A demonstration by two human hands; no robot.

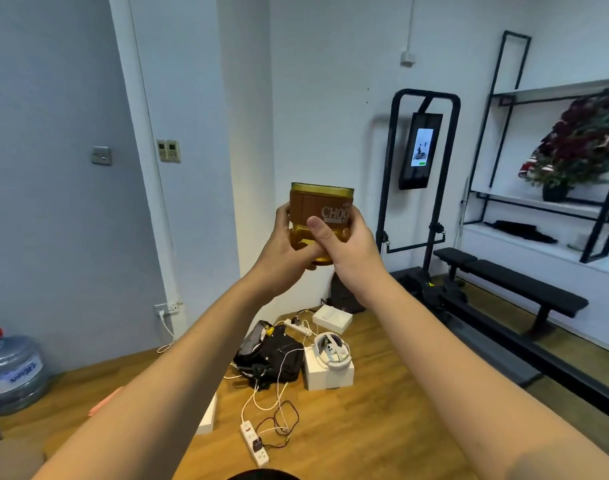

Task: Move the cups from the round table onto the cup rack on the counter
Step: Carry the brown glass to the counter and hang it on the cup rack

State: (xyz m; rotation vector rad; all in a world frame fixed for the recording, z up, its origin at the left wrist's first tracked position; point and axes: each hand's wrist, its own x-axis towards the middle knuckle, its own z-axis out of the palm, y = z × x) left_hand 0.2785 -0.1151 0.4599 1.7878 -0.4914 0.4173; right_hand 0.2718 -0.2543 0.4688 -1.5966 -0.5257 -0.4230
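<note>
Both hands, left hand (285, 244) and right hand (344, 245), curl around 1 amber cup (319, 211), held upright above the wooden floor (382, 420). Below the cup lie a black bag (272, 358), white boxes (327, 374) and power strips (254, 441); right of it stands a black workout bench (514, 285).

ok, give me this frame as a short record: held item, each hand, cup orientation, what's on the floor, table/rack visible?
held item: amber cup with brown label, raised in front of the wall
left hand: grips the cup's lower left side
right hand: grips the lower right side, thumb across the front
orientation: upright, rim on top
floor: black bag, white box, power strip, water jug
round table, cup rack: not in view
</note>
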